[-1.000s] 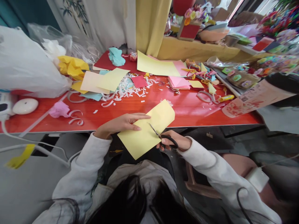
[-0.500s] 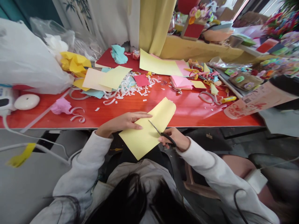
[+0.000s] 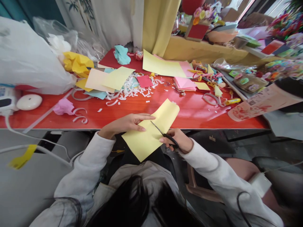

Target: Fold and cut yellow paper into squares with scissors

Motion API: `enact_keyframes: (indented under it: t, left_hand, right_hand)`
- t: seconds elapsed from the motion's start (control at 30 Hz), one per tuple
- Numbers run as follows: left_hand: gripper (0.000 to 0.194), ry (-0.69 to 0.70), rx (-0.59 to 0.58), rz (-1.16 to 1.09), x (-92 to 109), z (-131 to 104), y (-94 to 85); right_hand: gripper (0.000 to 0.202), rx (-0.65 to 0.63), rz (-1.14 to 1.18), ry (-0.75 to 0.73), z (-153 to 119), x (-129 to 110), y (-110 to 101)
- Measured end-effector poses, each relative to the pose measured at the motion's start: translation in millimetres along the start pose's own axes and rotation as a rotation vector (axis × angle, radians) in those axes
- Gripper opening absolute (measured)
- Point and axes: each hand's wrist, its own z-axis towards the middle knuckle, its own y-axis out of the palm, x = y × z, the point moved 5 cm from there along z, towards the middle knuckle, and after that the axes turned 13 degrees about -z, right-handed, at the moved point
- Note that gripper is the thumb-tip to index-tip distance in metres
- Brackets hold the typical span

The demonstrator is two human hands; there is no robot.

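A sheet of pale yellow paper (image 3: 142, 145) reaches over the table's front edge toward my lap, its far end curling up. On its left side, my left hand (image 3: 129, 125) steadies it, fingers along the top and thumb pressed on the surface. My right hand (image 3: 178, 141) is closed around black-handled scissors (image 3: 168, 136). The scissor blades lie over the paper, pointing up and left toward my left fingertips. The blades look nearly together; whether paper is between them I cannot tell.
On the red table (image 3: 134, 108) lie white paper scraps (image 3: 129, 91), loose yellow sheets (image 3: 161, 64), pink paper squares (image 3: 184, 83) and a crumpled pink paper (image 3: 63, 107). A patterned cup (image 3: 251, 105) leans at the right. A white plastic bag (image 3: 30, 60) fills the left.
The view has shifted very slightly. Both hands, the scissors and the yellow paper keep almost the same positions relative to each other.
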Motion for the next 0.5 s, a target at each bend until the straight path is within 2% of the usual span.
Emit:
enact_keyframes:
  t: [0.5]
  left_hand:
    - [0.056,-0.045,-0.05,-0.029,-6.4,-0.5,-2.0]
  right_hand:
    - [0.04,0.02,-0.091,0.01,4.2,-6.4,-0.7]
